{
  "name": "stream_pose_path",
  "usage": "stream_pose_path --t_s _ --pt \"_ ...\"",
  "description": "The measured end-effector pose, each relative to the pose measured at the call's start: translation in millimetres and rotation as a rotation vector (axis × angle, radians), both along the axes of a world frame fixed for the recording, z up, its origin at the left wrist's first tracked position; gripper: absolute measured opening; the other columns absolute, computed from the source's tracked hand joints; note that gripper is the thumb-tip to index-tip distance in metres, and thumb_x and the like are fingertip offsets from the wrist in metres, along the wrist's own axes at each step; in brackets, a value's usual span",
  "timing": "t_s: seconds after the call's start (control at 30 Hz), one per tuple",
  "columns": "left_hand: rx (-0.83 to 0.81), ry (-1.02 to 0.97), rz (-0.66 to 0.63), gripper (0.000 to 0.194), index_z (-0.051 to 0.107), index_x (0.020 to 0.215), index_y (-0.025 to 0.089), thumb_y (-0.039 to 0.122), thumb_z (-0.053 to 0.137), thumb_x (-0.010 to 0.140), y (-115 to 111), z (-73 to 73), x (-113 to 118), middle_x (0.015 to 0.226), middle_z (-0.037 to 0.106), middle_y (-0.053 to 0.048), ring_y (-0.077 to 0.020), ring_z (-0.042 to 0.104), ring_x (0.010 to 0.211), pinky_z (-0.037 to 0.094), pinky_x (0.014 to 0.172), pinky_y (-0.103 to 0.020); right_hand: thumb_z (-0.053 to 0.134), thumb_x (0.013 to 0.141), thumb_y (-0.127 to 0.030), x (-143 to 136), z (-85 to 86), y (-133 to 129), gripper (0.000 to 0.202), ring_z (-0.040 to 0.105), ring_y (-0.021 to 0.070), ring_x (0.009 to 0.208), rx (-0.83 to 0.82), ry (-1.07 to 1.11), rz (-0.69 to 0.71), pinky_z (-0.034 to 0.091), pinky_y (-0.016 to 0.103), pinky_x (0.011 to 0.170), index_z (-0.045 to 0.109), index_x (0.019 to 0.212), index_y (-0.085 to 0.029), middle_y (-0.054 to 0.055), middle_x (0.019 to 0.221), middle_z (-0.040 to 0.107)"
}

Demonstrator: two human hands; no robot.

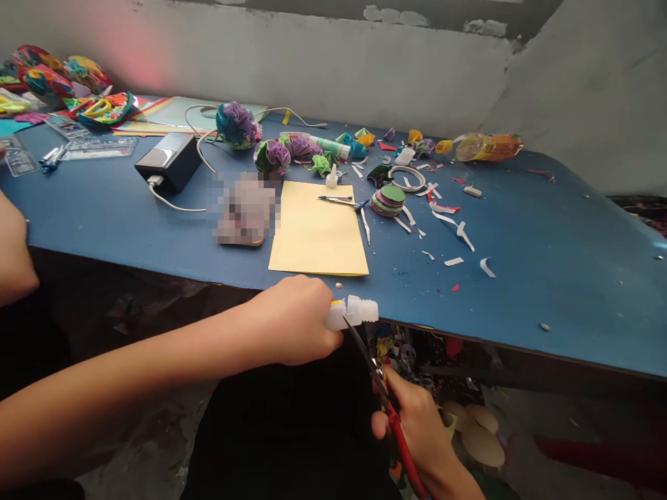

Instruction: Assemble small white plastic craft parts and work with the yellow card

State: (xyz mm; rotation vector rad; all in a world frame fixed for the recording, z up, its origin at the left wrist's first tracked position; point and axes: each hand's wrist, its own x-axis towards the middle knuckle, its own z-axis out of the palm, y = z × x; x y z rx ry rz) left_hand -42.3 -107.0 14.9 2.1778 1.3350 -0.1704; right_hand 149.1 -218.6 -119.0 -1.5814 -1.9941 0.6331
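Observation:
My left hand (299, 319) is closed round a small white plastic bottle (359, 310) just off the table's front edge. The bottle's ribbed neck points right, and a ragged split shows behind it. In my right hand (417, 417) are red-handled scissors (393, 417), their dark blades angled up to the left with the tips at the split. Most of the bottle's body is hidden by my left fingers. Beyond my hands lies a yellow sheet of paper (317, 236). A white nozzle cap (332, 178) stands by its far edge, and pens (336, 199) lie across its right side.
On the blue table (547, 264) are paper scraps (463, 236), a tape roll (408, 179), stacked paper circles (388, 200), paper flower balls (237, 125), a plastic bottle (490, 147), a phone (247, 212) and a cabled black box (169, 161). Another person's arm (13, 250) is at left.

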Motion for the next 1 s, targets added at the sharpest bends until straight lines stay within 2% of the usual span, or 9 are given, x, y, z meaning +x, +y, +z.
stream_pose_path --t_s 0.17,0.3,0.4,0.53,0.77,1.0 --pt "-0.132 -0.07 -0.004 0.013 0.047 0.054 0.018 0.027 0.051 0.064 -1 3.9 1 0.048 0.052 0.001 -0.0102 0.041 0.04 0.029 0.039 -0.022 0.034 0.083 -0.068 -1 -3.4 0 0.05 0.037 0.0111 0.036 0.109 -0.024 -0.033 0.032 0.023 0.036 0.041 0.066 -0.022 -0.006 0.046 0.038" --pt "-0.177 -0.085 0.014 0.014 0.043 0.054 0.019 0.026 0.05 0.063 -2 5.3 1 0.048 0.049 0.001 -0.0096 0.038 0.04 0.027 0.038 -0.022 0.031 0.08 -0.073 4 -0.3 2 0.057 0.039 0.0118 0.037 0.139 -0.04 0.001 0.033 0.024 0.035 0.046 0.067 -0.02 -0.005 0.046 0.041" --pt "-0.276 -0.101 -0.008 0.014 0.045 0.054 0.019 0.029 0.05 0.062 -4 6.5 2 0.048 0.047 0.002 -0.0102 0.04 0.04 0.029 0.037 -0.021 0.026 0.079 -0.076 10 3.3 8 0.062 0.043 0.0125 0.039 0.146 -0.04 0.037 0.036 0.024 0.037 0.048 0.068 -0.019 -0.003 0.049 0.046" --pt "-0.433 -0.158 -0.067 0.014 0.049 0.056 0.021 0.033 0.053 0.06 -6 6.6 4 0.048 0.05 0.004 -0.0103 0.044 0.039 0.031 0.034 -0.019 0.036 0.077 -0.075 17 9.0 16 0.057 0.048 0.0137 0.041 0.157 -0.039 0.062 0.039 0.024 0.04 0.046 0.068 -0.02 -0.001 0.052 0.051" --pt "-0.256 -0.204 0.019 0.019 0.04 0.049 0.02 0.026 0.048 0.065 -7 -0.8 6 0.045 0.043 0.004 -0.0092 0.034 0.04 0.027 0.036 -0.02 0.044 0.078 -0.069 18 22.5 16 0.051 0.047 0.0133 0.041 0.041 -0.074 0.044 0.039 0.024 0.04 0.052 0.07 -0.019 -0.002 0.049 0.052" --pt "-0.293 -0.263 0.035 0.019 0.04 0.049 0.02 0.026 0.048 0.066 -3 -4.9 7 0.045 0.042 0.004 -0.0094 0.036 0.04 0.026 0.036 -0.02 0.05 0.081 -0.058 25 26.7 14 0.041 0.047 0.0133 0.042 -0.059 -0.069 0.014 0.037 0.024 0.042 0.046 0.063 -0.022 -0.001 0.05 0.054"
